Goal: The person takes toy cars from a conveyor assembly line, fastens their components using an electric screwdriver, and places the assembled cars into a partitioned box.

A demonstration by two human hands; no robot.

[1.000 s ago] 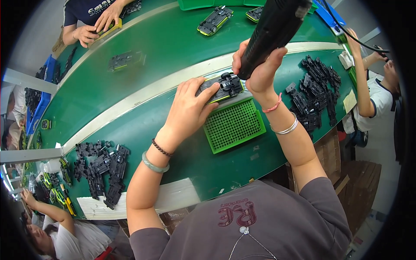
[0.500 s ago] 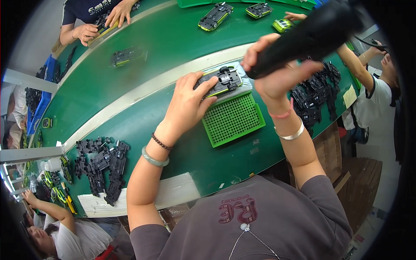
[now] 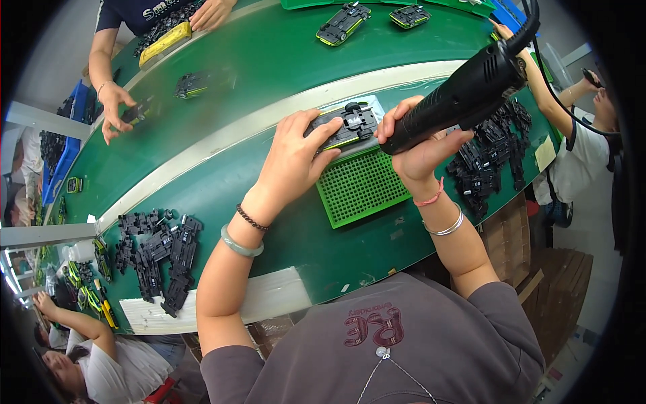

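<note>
My left hand [image 3: 291, 153] presses a toy car [image 3: 358, 129] wheels-up on the work surface, thumb and fingers around its left end. The car shows a black chassis with a thin yellow-green body edge. In my right hand [image 3: 422, 156] is a black electric screwdriver [image 3: 454, 97], its cable running up from the top end. My fingers wrap its lower part, just right of the car; the tool's tip is hidden from view. Beneath the car lies a pale cloth or pad [image 3: 374, 106], partly covered.
A green perforated basket [image 3: 363, 185] sits just nearer than the car. Piles of black chassis parts lie left [image 3: 158, 252] and right [image 3: 488, 155]. Upturned cars [image 3: 343, 23] stand across the pale divider strip [image 3: 269, 111]. Co-workers sit around; one hand [image 3: 116, 111] reaches over the green table.
My right hand has brought the screwdriver down and nearer the car. My left hand and the car stay put. At far left, a co-worker's hand has left the yellow block and reached nearer.
</note>
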